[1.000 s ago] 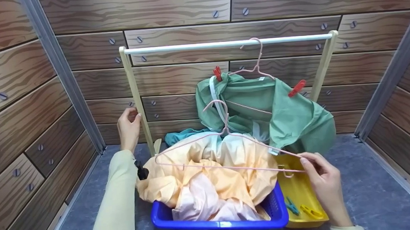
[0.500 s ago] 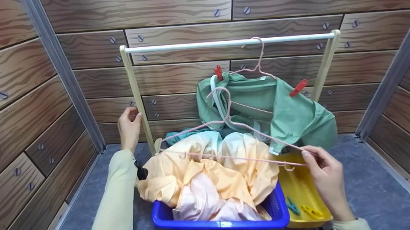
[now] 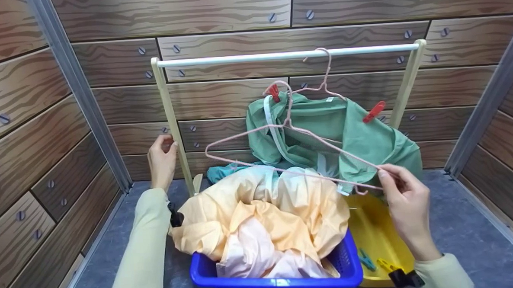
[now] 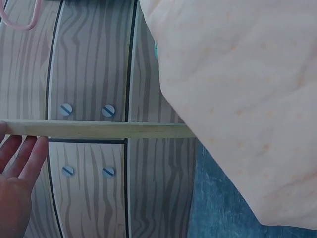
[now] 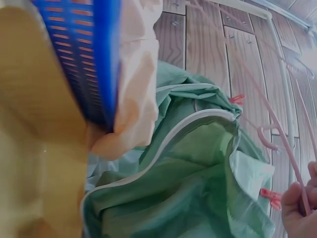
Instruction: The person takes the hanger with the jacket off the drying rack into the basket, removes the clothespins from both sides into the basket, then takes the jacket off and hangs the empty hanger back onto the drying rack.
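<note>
My right hand grips the right end of a pink clothes hanger, thumb in front and fingers curled behind. Its bare frame slants up over the basket, and its hook overlaps the green jacket in the head view. At the left, my left hand holds the wooden post of a clothes rack with thumb and fingertips. Behind, a green zip jacket hangs on another pink hanger from the white rail. Red clothes pegs are clipped at both its shoulders.
In front stands a blue basket heaped with peach and white cloth. A yellow tray to its right holds a teal peg and a yellow peg. Teal cloth lies behind the heap. Wood-patterned panels enclose three sides.
My right hand has moved up a little, lifting the pink hanger away from the peach cloth to in front of the green jacket. The left hand has stayed at the post.
</note>
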`<state>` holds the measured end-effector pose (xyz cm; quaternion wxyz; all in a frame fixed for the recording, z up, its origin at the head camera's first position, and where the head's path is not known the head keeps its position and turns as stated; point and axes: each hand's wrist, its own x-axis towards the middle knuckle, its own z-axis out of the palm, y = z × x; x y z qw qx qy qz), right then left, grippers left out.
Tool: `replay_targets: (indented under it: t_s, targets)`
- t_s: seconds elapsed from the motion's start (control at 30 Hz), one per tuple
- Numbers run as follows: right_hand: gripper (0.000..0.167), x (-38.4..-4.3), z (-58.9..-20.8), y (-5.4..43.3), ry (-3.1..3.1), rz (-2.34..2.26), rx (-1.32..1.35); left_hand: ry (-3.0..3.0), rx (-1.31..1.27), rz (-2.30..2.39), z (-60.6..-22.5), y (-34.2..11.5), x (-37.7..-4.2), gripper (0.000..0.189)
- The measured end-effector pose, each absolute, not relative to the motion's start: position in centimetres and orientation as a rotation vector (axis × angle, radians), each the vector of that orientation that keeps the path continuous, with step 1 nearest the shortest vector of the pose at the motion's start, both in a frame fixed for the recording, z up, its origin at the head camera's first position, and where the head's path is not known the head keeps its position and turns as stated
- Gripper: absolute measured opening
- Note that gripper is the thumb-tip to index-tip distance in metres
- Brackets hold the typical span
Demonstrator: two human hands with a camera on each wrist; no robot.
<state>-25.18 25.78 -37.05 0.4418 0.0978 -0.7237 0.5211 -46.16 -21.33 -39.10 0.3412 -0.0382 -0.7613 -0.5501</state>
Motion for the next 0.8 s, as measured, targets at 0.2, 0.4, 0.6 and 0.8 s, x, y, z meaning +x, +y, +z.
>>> replay_targets:
  t_s: [0.2, 0.4, 0.6, 0.8]
  targets:
    - [0.015, -25.9, -35.4, 24.9, -1.774, 1.244, 0.292, -1.986, -0.1, -1.424, -39.0, -21.3, -46.1, 0.017]
    - [0.014, -26.8, -33.7, 23.8, -1.758, 1.213, 0.31, -1.985, -0.109, -1.414, -38.8, -21.3, -45.9, 0.017]
    - [0.014, -28.1, -31.8, 22.2, -1.776, 1.2, 0.29, -1.976, -0.117, -1.404, -38.8, -21.3, -45.8, 0.017]
    - [0.014, -29.5, -30.5, 20.3, -1.792, 1.227, 0.304, -2.008, -0.098, -1.393, -39.1, -21.2, -45.7, 0.017]
